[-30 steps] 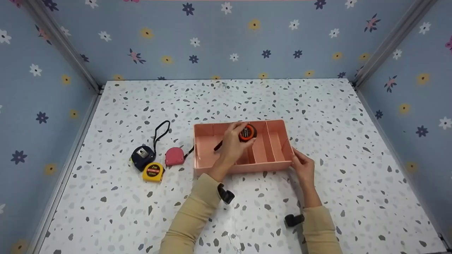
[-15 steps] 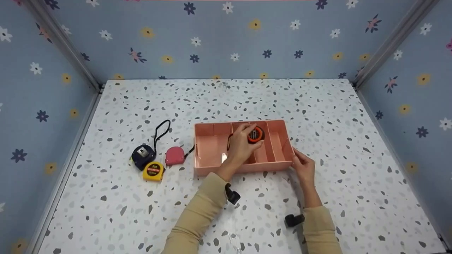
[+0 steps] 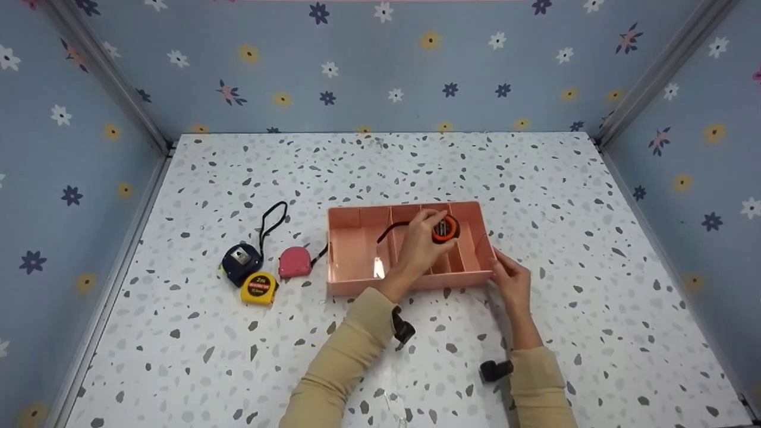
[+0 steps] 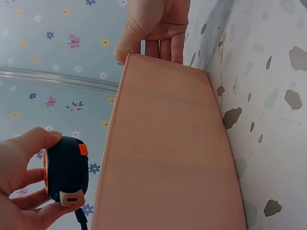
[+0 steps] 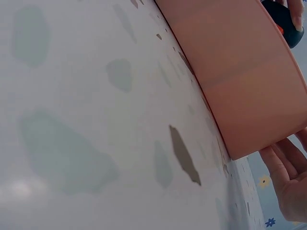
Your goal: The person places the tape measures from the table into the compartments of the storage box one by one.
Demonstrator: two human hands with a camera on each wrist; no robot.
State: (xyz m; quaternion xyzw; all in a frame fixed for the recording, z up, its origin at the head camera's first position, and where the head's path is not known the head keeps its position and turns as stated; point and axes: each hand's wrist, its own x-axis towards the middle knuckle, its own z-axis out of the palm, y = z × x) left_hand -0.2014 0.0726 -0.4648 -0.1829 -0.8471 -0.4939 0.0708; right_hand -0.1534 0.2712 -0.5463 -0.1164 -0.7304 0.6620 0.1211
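My left hand holds a black tape measure with an orange ring, thumb and fingers on its sides. It is over the right half of a pink divided box, above the rim as seen in the left wrist view. The tape measure's black strap trails to the left over the box. At the box's right end, my right hand grips the wall, with the thumb at the rim and the fingers round the corner. Part of the compartments is hidden under the left hand.
Left of the box lie a pink tape measure, a yellow one and a dark blue one with a looped strap. The speckled white table is bordered by flowered panels at the back and sides.
My left hand has carried the black tape measure to the right across the box, and its strap has swung out to the left. My right hand keeps its place at the box's end.
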